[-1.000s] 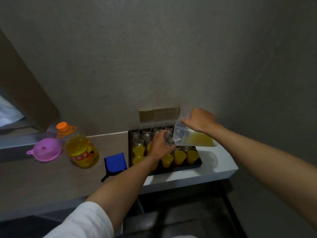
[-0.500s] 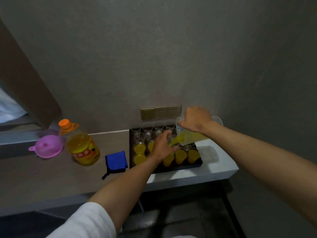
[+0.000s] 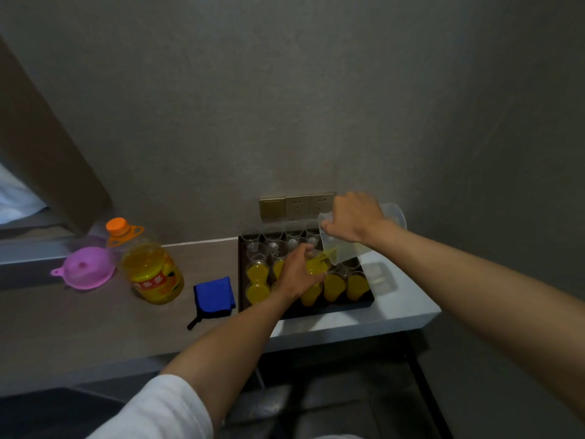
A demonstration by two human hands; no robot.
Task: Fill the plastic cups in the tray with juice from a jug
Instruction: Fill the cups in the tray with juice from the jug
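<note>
The tray [image 3: 242, 280] is sitting toward the right end of the surface [image 3: 79, 327], its far edge lying near the wall. Cups [image 3: 257, 270] are standing in rows inside it. Just left of the tray a folded cloth [image 3: 213, 294] is lying, then a large bottle [image 3: 152, 274] is standing farther left, and a funnel [image 3: 85, 270] is resting beyond that, nearest the left end. Wall sockets [image 3: 297, 205] are sitting on the wall behind the tray. Above the tray's right half, the jug [image 3: 345, 251] is tilting over a cup [image 3: 316, 266], with the left hand [image 3: 297, 270] gripping that cup and the right hand [image 3: 354, 221] holding the jug.
</note>
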